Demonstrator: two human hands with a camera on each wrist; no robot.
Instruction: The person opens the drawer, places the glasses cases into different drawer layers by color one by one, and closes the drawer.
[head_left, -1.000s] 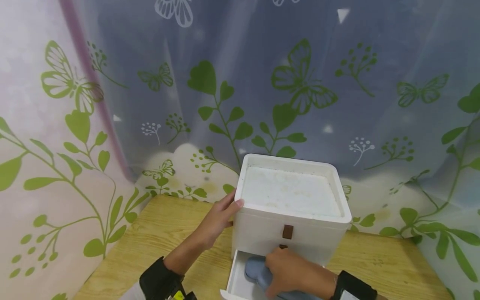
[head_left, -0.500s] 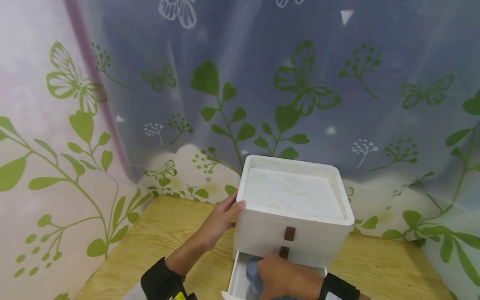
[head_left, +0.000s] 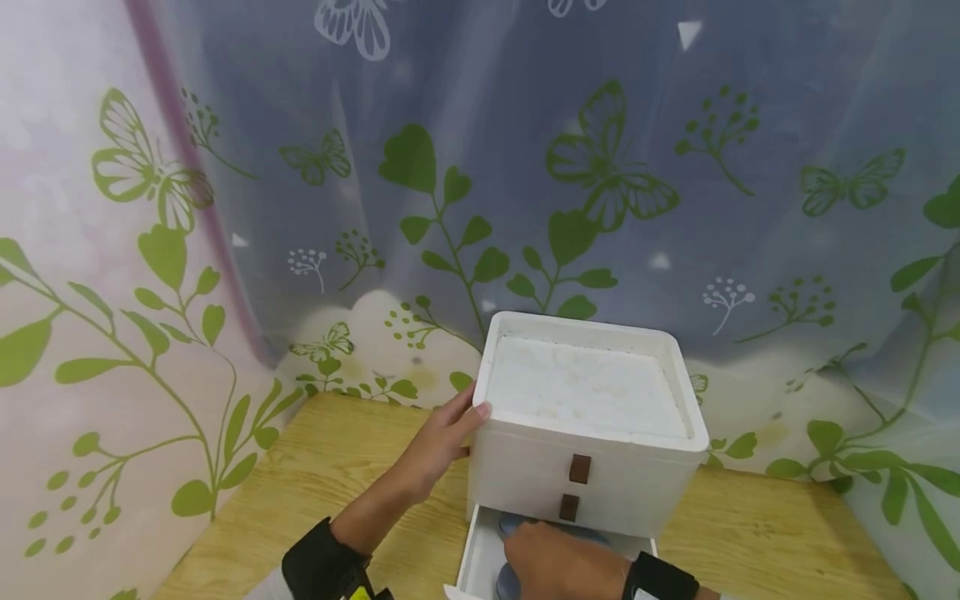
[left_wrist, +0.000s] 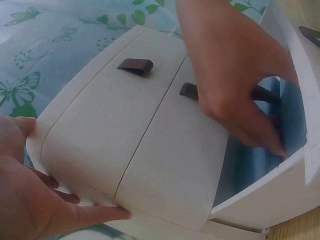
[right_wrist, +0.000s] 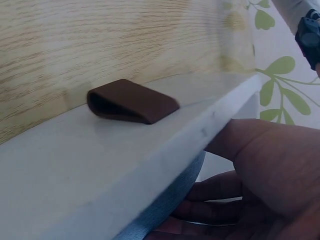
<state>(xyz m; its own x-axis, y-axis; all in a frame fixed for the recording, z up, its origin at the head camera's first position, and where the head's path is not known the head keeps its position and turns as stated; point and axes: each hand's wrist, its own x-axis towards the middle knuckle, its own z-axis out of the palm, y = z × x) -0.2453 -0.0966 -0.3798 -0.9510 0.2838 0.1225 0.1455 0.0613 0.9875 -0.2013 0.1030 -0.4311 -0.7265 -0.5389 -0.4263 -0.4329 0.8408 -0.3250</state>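
Note:
My left hand point(head_left: 446, 433) rests against the left side of a white drawer cabinet point(head_left: 555, 475), thumb at the front top corner and fingers fairly straight. Below, the lowest drawer point(head_left: 474, 550) is pulled out. Inside it lies a blue-grey cloth-covered thing point(head_left: 508, 583) with rounded ends; more blue-grey cloth shows behind my right hand point(head_left: 558, 567). That hand reaches down into the drawer, its thumb and fingers about the front piece. In the right wrist view, the fingers point(right_wrist: 212, 192) meet the blue cloth point(right_wrist: 175, 197) just behind the drawer front. Much of the cloth thing is hidden.
Brown pull tabs point(head_left: 580, 468) sit on the upper drawer fronts, and another brown tab point(right_wrist: 132, 102) on the open drawer's front. The cabinet top is a shallow tray point(head_left: 592, 329) with a raised rim. It stands on a wood-grain table point(head_left: 352, 450) against a butterfly-print curtain point(head_left: 465, 167).
My right hand has moved slightly left within the drawer. Blue-grey cloth now shows along the back of the drawer as well as below the hand. My left hand stays on the cabinet.

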